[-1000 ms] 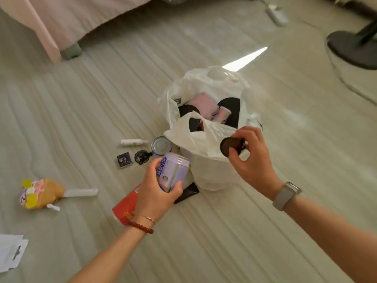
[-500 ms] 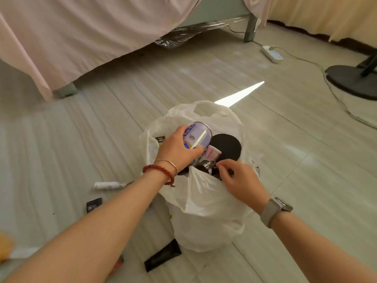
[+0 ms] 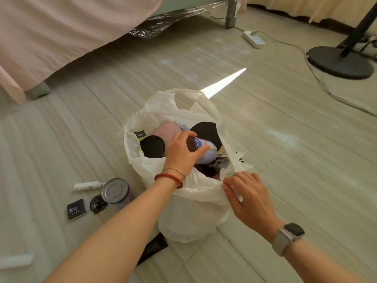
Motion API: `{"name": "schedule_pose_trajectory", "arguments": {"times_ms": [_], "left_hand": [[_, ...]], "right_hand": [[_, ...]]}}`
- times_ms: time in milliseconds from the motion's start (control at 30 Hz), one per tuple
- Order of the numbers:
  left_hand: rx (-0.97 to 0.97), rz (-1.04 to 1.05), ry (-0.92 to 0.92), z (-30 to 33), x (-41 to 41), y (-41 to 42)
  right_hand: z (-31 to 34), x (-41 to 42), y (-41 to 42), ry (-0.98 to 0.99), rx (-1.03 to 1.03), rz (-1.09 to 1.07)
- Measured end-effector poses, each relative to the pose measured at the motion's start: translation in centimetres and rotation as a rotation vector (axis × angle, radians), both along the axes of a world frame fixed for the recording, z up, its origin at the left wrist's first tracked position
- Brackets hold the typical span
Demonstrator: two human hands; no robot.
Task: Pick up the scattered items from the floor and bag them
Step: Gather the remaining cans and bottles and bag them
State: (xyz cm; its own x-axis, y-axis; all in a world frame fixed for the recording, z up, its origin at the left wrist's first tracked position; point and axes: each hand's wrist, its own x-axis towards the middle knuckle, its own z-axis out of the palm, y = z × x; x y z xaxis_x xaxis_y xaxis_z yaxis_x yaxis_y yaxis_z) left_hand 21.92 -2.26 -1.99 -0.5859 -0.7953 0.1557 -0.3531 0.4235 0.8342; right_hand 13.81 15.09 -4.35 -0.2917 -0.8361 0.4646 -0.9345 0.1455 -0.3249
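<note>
The pale purple can [image 3: 205, 150] lies on its side inside the mouth of the white plastic bag [image 3: 191, 213], fingers of the left hand [image 3: 181, 154] wrapped around it: the bagging step, judged near release. The right hand [image 3: 247, 199] pinches the bag's near rim, holding it open. Another can [image 3: 116, 190] and small items remain on the floor [image 3: 61, 150].

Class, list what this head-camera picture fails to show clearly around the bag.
- Bag bottom contents: hidden by its white wall.
- Black flat item: mostly under the bag.
- White object: cut off by the left edge.
- Can label: covered by the left hand.
</note>
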Motion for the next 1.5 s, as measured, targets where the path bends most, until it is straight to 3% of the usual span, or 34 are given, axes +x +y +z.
{"name": "schedule_pose_trajectory", "arguments": {"times_ms": [67,167,233,300,400,567,667,767,867,967,1033,1167,1267,1400,1500], "left_hand": [[0.087,-0.065,-0.107,-0.3,-0.8,0.3],[-0.218,-0.26,-0.768,-1.8,-0.4,-0.3],[-0.212,-0.292,-0.905,-2.1,0.8,-1.2],[-0.162,-0.347,-0.939,-1.7,1.9,-1.9],[-0.244,-0.336,-0.892,-0.2,3.5,-2.5],[-0.394,-0.086,-0.45,0.9,9.0,-1.7],[-0.428,-0.005,-0.334,-0.1,14.4,-0.9],[-0.348,0.126,-0.395,-2.5,20.0,-0.4],[-0.161,0.205,-0.645,-5.0,25.2,0.6],[0.031,0.11,-0.903,-6.9,29.1,2.2],[0.094,0.056,-0.985,-8.1,30.3,3.0],[0.116,0.047,-0.986,-9.4,31.2,3.0],[0.226,0.112,-0.845,-9.3,31.5,2.5],[0.247,0.259,-0.628,-8.3,30.5,2.3],[0.192,0.303,-0.496,-6.2,28.5,1.6]], "right_hand": [[-0.2,0.1,0.1,0.008,-0.015,0.001],[-0.1,0.1,0.2,0.045,-0.025,0.005],[-0.1,0.2,0.3,0.077,-0.013,0.01],[-0.1,0.5,0.4,0.12,0.002,0.004],[0.1,1.0,0.4,0.172,-0.001,-0.027],[1.1,3.3,-0.7,0.228,-0.029,-0.052],[2.0,6.4,-2.4,0.255,-0.059,0.108],[1.1,10.8,-4.3,0.231,0.027,0.429],[-1.7,14.8,-5.8,0.225,0.437,0.644],[-5.2,16.6,-7.1,0.291,0.863,0.56],[-6.9,17.6,-7.0,0.315,0.951,0.484],[-8.2,19.5,-5.3,0.328,0.856,0.466],[-6.4,19.5,-4.9,0.056,0.742,0.467],[0.3,16.4,-6.6,-0.165,0.262,0.295],[4.4,12.3,-8.2,-0.28,-0.029,0.046]]}}
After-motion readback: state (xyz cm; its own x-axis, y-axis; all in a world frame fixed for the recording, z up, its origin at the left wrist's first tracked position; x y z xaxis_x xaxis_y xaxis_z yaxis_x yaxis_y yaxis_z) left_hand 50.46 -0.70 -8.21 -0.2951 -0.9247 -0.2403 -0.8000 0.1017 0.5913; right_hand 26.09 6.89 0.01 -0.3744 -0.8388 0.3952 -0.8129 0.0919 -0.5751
